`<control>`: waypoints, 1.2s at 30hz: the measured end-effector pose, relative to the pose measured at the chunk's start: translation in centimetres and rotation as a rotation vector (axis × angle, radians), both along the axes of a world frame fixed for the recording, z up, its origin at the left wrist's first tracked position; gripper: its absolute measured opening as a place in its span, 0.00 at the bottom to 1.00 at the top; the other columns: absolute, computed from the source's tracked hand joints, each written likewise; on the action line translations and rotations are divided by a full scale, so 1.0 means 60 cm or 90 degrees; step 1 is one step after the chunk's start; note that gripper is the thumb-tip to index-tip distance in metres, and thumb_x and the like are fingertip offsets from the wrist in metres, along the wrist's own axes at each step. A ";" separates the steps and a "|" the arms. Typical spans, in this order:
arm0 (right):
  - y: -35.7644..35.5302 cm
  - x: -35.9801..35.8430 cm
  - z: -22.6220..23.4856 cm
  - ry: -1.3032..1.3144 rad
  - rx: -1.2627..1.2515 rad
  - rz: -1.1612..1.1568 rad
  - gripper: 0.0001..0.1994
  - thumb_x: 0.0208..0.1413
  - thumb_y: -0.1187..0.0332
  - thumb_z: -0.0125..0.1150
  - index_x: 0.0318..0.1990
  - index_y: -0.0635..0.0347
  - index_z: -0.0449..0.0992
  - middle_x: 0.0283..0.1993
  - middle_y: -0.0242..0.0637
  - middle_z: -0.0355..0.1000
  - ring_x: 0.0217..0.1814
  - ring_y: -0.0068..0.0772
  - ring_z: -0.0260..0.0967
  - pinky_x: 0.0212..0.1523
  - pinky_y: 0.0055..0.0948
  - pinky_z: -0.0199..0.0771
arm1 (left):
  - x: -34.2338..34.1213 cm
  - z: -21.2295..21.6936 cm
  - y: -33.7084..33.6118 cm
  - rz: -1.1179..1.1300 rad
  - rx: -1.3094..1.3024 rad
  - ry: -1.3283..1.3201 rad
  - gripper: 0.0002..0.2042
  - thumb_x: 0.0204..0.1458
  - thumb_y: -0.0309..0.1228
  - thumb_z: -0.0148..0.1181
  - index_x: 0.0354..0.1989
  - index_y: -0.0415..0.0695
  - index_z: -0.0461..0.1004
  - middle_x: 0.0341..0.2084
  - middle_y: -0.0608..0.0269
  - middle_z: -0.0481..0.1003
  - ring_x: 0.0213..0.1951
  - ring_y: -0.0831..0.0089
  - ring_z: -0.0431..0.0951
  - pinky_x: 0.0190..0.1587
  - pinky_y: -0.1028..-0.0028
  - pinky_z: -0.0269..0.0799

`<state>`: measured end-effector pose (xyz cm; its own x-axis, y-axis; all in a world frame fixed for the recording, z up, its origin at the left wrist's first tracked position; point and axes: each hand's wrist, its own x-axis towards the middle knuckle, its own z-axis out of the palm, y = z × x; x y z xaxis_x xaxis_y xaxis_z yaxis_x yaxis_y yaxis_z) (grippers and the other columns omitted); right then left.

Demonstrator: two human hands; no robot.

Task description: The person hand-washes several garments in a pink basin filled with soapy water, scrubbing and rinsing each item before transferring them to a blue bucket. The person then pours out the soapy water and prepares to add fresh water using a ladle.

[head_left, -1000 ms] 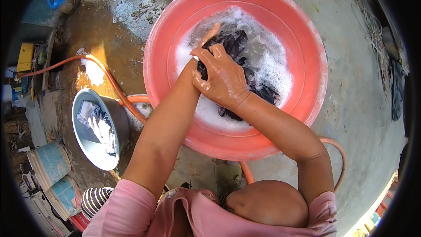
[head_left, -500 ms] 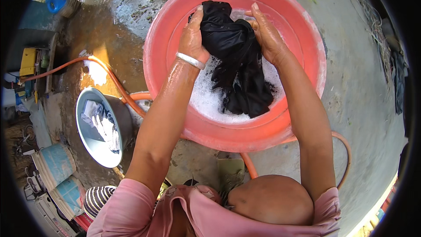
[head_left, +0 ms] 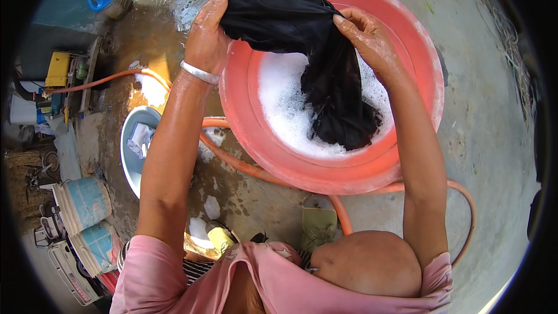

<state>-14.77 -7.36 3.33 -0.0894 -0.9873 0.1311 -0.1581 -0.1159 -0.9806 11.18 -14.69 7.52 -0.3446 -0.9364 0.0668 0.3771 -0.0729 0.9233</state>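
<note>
A wet black garment [head_left: 279, 14] is stretched between my two hands above a round red tub [head_left: 331, 183]. Its lower part hangs down into white suds [head_left: 282, 99] in the tub. My left hand [head_left: 206, 35], with a pale bangle at the wrist, grips the garment's left end beyond the tub's left rim. Over the right side of the tub, my right hand [head_left: 366, 38] pinches the cloth's upper edge between thumb and fingers. What kind of garment it is does not show.
An orange hose [head_left: 232, 161] runs along the wet floor and under the tub. Left of my left forearm stands a grey-blue basin [head_left: 132, 163] with light-coloured clothes. Stacked buckets [head_left: 87, 203] are at the lower left. A green shoe [head_left: 318, 224] is near the tub.
My hands have moved apart, the left going left past the tub's rim. The bunched black garment is now spread between them. The right hand has closed on the cloth's edge.
</note>
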 end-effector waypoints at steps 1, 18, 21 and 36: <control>0.001 0.001 0.015 -0.026 -0.030 -0.015 0.11 0.58 0.60 0.59 0.38 0.60 0.75 0.31 0.23 0.69 0.36 0.15 0.63 0.40 0.20 0.64 | -0.001 0.007 0.008 -0.020 0.029 0.013 0.15 0.62 0.41 0.49 0.46 0.41 0.72 0.42 0.61 0.76 0.45 0.71 0.75 0.51 0.67 0.70; 0.051 -0.022 0.030 -0.264 -0.003 -0.035 0.05 0.56 0.68 0.62 0.35 0.58 0.76 0.33 0.22 0.72 0.34 0.13 0.66 0.37 0.17 0.66 | 0.046 0.007 -0.014 0.093 0.027 -0.006 0.08 0.56 0.37 0.58 0.40 0.49 0.72 0.37 0.68 0.75 0.43 0.72 0.72 0.48 0.53 0.66; 0.073 0.005 0.086 -0.121 -0.079 -0.004 0.06 0.56 0.67 0.62 0.36 0.60 0.76 0.32 0.21 0.70 0.34 0.12 0.64 0.38 0.17 0.64 | 0.046 0.024 -0.035 0.075 0.093 0.105 0.11 0.56 0.35 0.53 0.44 0.44 0.71 0.42 0.59 0.75 0.49 0.62 0.72 0.54 0.44 0.61; 0.061 0.076 -0.039 0.409 0.043 0.165 0.30 0.47 0.52 0.66 0.54 0.62 0.70 0.50 0.49 0.70 0.55 0.48 0.66 0.54 0.39 0.67 | 0.071 0.089 -0.047 0.155 0.090 0.183 0.11 0.52 0.29 0.53 0.42 0.38 0.72 0.40 0.56 0.78 0.45 0.61 0.77 0.57 0.62 0.68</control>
